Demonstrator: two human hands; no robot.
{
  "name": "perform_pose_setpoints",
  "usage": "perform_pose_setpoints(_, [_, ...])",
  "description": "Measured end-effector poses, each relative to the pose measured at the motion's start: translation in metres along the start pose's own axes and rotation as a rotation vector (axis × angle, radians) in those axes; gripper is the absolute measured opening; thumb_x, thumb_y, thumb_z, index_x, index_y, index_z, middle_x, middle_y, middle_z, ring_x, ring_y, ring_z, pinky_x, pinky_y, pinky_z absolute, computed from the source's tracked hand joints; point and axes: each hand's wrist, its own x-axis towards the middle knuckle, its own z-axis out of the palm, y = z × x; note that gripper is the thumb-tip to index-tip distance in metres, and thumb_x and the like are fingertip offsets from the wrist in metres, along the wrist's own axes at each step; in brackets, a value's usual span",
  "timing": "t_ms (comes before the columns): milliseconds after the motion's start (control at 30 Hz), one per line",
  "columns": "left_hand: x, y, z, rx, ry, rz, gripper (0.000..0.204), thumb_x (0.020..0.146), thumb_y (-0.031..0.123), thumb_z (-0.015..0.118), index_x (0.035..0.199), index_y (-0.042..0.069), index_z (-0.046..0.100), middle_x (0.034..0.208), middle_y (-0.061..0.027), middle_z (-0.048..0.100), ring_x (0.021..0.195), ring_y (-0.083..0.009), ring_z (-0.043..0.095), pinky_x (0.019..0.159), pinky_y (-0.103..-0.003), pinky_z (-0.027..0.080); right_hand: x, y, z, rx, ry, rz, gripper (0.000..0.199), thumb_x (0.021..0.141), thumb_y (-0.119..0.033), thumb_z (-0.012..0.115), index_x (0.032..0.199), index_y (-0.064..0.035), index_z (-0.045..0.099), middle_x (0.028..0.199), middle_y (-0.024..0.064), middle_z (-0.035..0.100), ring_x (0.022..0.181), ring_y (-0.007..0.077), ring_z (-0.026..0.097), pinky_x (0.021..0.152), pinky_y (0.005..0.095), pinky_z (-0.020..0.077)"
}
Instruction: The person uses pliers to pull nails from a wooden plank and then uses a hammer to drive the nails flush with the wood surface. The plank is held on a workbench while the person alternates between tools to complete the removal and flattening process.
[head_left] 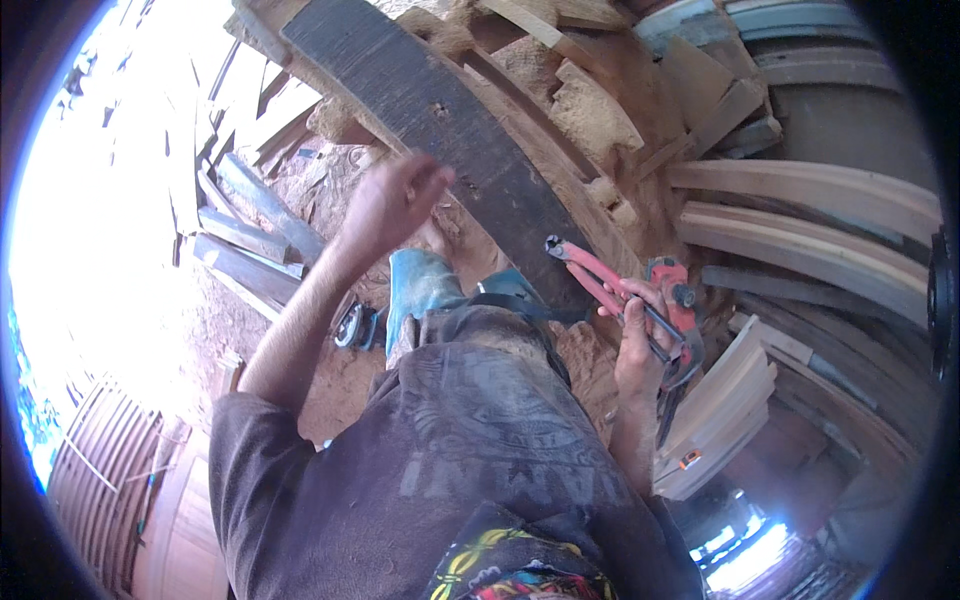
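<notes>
Red-handled pincers [600, 278]: gripped around the handles by right hand [640, 345], jaws pointing to 10 o'clock, tip touching the dark plank [450, 130]. Left hand [392, 200]: at 9 o'clock of pincers, loosely curled, empty, beside the plank edge. Stacked pale boards [720, 410] crowd 4 o'clock; sandy ground [300, 300] open at 8 o'clock.

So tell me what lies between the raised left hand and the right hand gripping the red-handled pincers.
Head view: the dark curved wooden plank runs between left hand and right hand holding pincers.
</notes>
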Motion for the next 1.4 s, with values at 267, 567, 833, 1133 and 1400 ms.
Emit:
perform_pose_setpoints(267, [-0.059, 0.071, 0.105, -1.688, -0.26, -0.522, 0.042, 0.112, 0.041, 0.062, 0.139, 0.01, 0.052, 0.109, -0.0097, 0.072, 0.094, -0.0218, 0.074, 0.09, -0.039, 0.063, -0.016, -0.003, 0.06, -0.364, -0.422, -0.52, 0.052, 0.087, -0.001, 0.082, 0.136, -0.0171, 0.072, 0.141, 0.0118, 0.062, 0.143, 0.0312, 0.056, 0.116, 0.045, 0.0512])
perform_pose_setpoints(567, [-0.048, 0.019, 0.045, -0.862, 0.471, -0.334, 0.012, 0.105, 0.019, 0.074, 0.108, 0.013, 0.064, 0.076, 0.0062, 0.05, 0.06, -0.0054, 0.046, 0.054, -0.023, 0.04, -0.065, 0.07, -0.139, -0.566, 0.599, -0.178, 0.031, 0.101, -0.02, 0.078, 0.129, -0.0088, 0.073, 0.117, 0.0094, 0.072, 0.102, 0.0222, 0.07, 0.093, 0.0373, 0.0569])
perform_pose_setpoints(833, [-0.03, 0.0, 0.093, -0.612, 0.411, -0.559, 0.033, 0.104, 0.043, 0.075, 0.108, 0.012, 0.064, 0.079, 0.0052, 0.052, 0.063, -0.0076, 0.049, 0.054, -0.028, 0.039, -0.197, 0.237, -0.332, -0.536, 0.325, 0.583, 0.067, 0.105, -0.035, 0.07, 0.157, 0.0027, 0.053, 0.156, 0.0256, 0.059, 0.144, 0.0377, 0.057, 0.122, 0.0445, 0.0416])
perform_pose_setpoints(1133, [-0.051, 0.028, 0.174, -0.943, 0.373, -0.496, 0.047, 0.098, 0.044, 0.083, 0.116, 0.005, 0.066, 0.091, -0.0008, 0.065, 0.078, -0.0097, 0.062, 0.065, -0.026, 0.052, -0.211, 0.274, -0.337, -0.426, 0.586, 0.333, 0.064, 0.104, -0.029, 0.075, 0.154, 0.0055, 0.054, 0.139, 0.0206, 0.068, 0.12, 0.032, 0.067, 0.103, 0.0421, 0.0534])
perform_pose_setpoints(1400, [-0.053, 0.031, 0.178, -0.976, 0.286, -0.45, 0.045, 0.096, 0.039, 0.085, 0.118, 0.004, 0.068, 0.091, -0.0009, 0.064, 0.077, -0.0097, 0.062, 0.066, -0.027, 0.052, -0.111, 0.113, -0.279, 0.402, 0.639, 0.192, 0.036, 0.108, -0.037, 0.07, 0.126, -0.0068, 0.062, 0.087, -0.0008, 0.049, 0.073, 0.0091, 0.051, 0.063, 0.0294, 0.0446])
